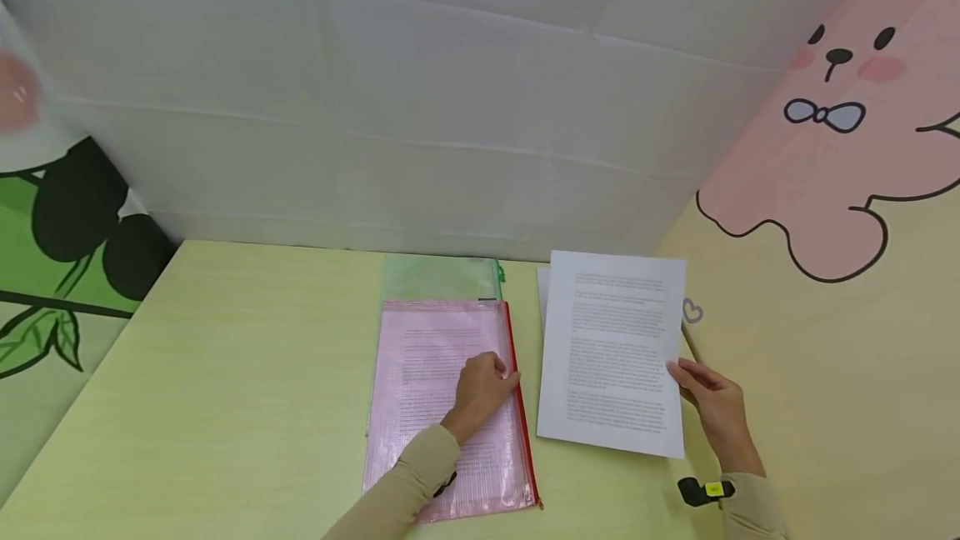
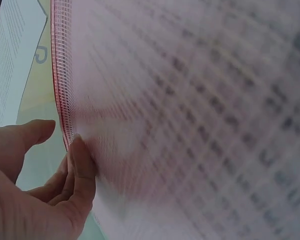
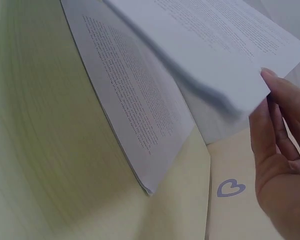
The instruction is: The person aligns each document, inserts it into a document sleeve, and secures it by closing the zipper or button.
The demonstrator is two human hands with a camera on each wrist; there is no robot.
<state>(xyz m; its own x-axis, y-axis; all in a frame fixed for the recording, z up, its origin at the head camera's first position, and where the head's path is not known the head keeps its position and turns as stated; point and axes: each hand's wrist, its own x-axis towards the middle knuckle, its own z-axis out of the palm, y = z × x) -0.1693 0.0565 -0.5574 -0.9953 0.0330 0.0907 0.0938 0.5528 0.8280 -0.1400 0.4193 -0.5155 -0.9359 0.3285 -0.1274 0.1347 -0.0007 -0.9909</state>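
A pink mesh zip folder [image 1: 420, 340] with a red zip edge lies on the table, printed text showing through it. My left hand [image 1: 480, 394] is over its right side; in the left wrist view the fingertips touch the folder beside the zip while the thumb stands apart from it. To the right, my right hand [image 1: 712, 407] pinches the right edge of a stack of printed paper [image 1: 615, 348] between thumb and fingers. In the right wrist view that paper is raised and tilted above a second printed stack [image 3: 130, 90] lying on the table.
A green zip folder [image 1: 442, 277] lies partly under the pink one, its top end showing. The pale yellow table [image 1: 225, 373] meets a white backdrop [image 1: 450, 107] behind. Printed cartoon panels stand at both sides, the right one with a pink animal [image 1: 840, 165].
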